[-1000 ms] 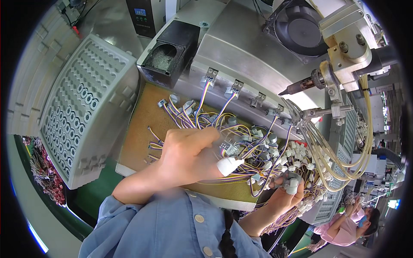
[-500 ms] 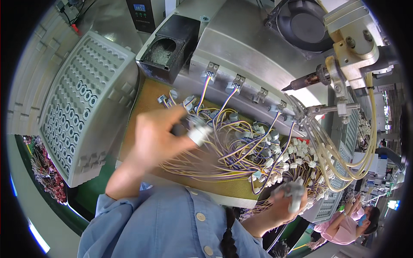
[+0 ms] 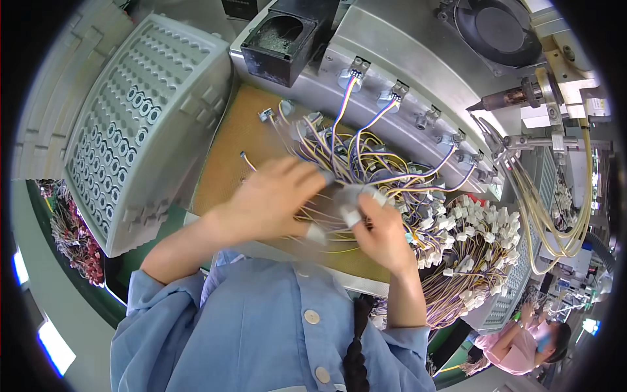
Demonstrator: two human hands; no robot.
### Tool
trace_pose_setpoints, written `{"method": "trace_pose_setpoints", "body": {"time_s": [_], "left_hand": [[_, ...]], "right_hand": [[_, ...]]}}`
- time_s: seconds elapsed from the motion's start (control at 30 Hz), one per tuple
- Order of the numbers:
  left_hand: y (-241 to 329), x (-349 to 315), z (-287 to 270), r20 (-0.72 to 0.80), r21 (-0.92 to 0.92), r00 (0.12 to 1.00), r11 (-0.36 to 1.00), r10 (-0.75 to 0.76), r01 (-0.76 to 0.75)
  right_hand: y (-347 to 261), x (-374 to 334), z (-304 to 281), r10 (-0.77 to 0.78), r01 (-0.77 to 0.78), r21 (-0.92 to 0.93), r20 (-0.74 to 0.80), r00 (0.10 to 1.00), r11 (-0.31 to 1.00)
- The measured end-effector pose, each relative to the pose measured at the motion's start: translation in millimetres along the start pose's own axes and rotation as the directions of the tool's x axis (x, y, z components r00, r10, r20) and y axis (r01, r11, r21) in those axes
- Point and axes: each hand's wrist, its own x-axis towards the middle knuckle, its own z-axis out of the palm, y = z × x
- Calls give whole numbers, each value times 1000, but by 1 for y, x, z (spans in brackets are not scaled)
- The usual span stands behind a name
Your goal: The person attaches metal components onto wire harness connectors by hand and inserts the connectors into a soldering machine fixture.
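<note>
Since the earlier frame, the right hand [image 3: 384, 235] has swung in from beside the white connectors [image 3: 480, 225] to near the left hand [image 3: 264, 199], and my whole view has shifted. A grey round part [image 3: 349, 195] is between the two hands, above the wire tangle [image 3: 375, 166] on the bench; through the blur, the right fingers seem closed around it. The left fingers are bent, thumb apart, and I cannot tell whether they hold anything. I judge the part light, hard and somewhat slippery, and any thin leads on it soft and easily strained, so I'd take it by the round body, well away from the wires.
</note>
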Motion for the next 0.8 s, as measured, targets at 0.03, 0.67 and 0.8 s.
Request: {"method": "trace_pose_setpoints", "body": {"time_s": [0.03,0.67,0.8], "left_hand": [[4,0,4,138,14,990,1000,20,-22],[-9,-44,-8,-76,-92,994,992,77,-84],[-8,-29,31,-7,112,983,977,185,-183]], "right_hand": [[6,6,0,-5,3,-20,-66,998,1000],[-7,-85,-56,556,-375,-511,263,788,773],[32,-80,-48,471,-365,-716,-57,880,595]]}}
